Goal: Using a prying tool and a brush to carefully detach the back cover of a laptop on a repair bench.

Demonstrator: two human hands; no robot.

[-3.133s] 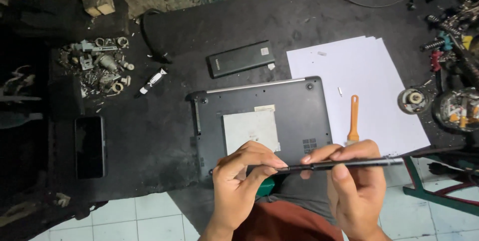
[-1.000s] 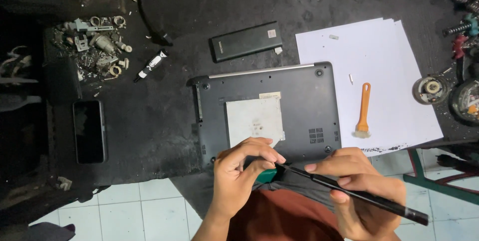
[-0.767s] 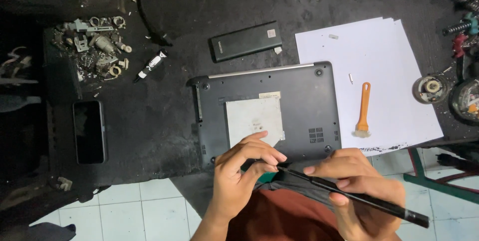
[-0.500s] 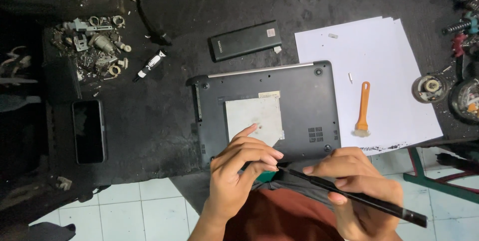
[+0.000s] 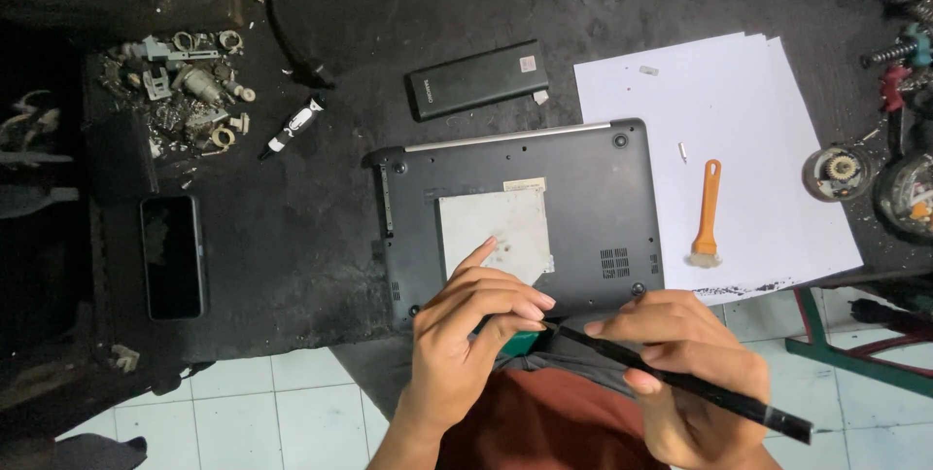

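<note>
Head view, looking down on a dark workbench.

Hands: left hand point(image 5: 466, 334) sits at lower centre, fingers curled and pinched over one end of a long black rod point(image 5: 680, 378). Right hand point(image 5: 680, 373) sits at lower right, fingers wrapped around the middle of the same rod. Both hands are clenched on it. The rod runs diagonally from the left fingertips down to the lower right, its free end sticking out past the right hand. A small green part point(image 5: 525, 341) shows just under the left fingers; what it belongs to I cannot tell.

Position: the rod lies just below the near edge of the laptop point(image 5: 583, 188), at the bench edge, above a red garment and white floor tiles. The left index finger overlaps the laptop's pale label panel.

Count:
- One laptop, bottom side up, centre of frame.
- One black battery pack point(image 5: 476, 79), above the laptop, well apart from the hands.
- One stack of white paper sheets point(image 5: 739, 110), upper right; several edges show.
- One orange-handled brush point(image 5: 708, 212) lying on the paper, right of the laptop.
- One phone point(image 5: 173, 256), screen dark, left of frame.
- One small black-and-white tube point(image 5: 290, 126) at upper left.
- One pile of small metal parts point(image 5: 190, 86), upper left; too many to count.
</note>
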